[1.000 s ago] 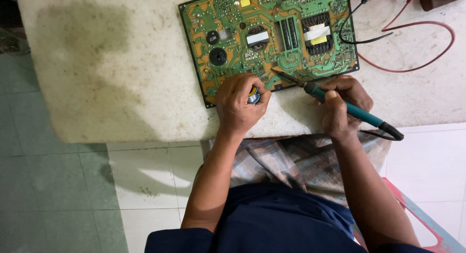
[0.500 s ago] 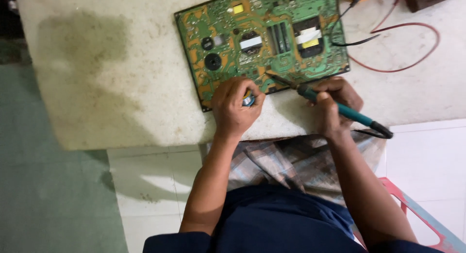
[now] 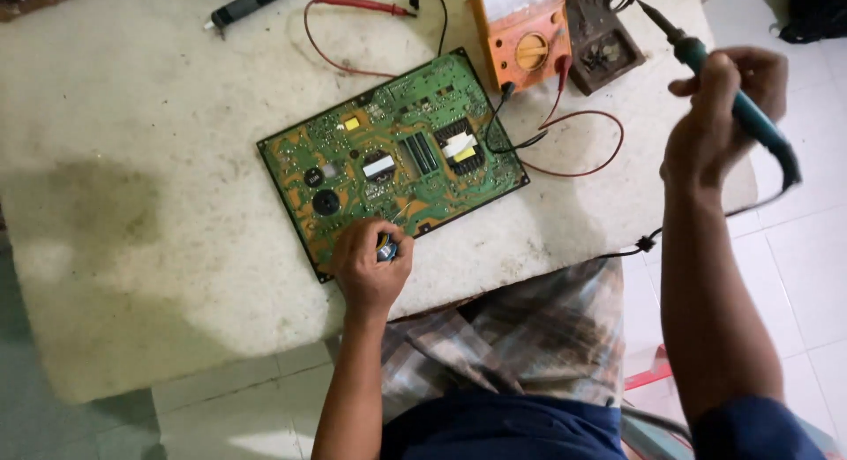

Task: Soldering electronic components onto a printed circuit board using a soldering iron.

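Green circuit board (image 3: 393, 164) is shown flat on the desk (image 3: 159, 204), its near edge covered by the left hand (image 3: 369, 268), whose grip is closed on a small, mostly hidden blue object (image 3: 386, 246). The teal soldering iron (image 3: 719, 89) is gripped in the closed right hand (image 3: 719, 116), raised beyond the board's right side.

Stained white table (image 3: 159, 204), seemingly tiled floor (image 3: 820, 275)

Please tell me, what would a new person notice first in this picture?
First, the large green printed circuit board lying flat in the middle of the pale stone table. The left hand rests at its near edge, pinching a small blue part. The right hand holds a teal-handled soldering iron raised near the orange multimeter.
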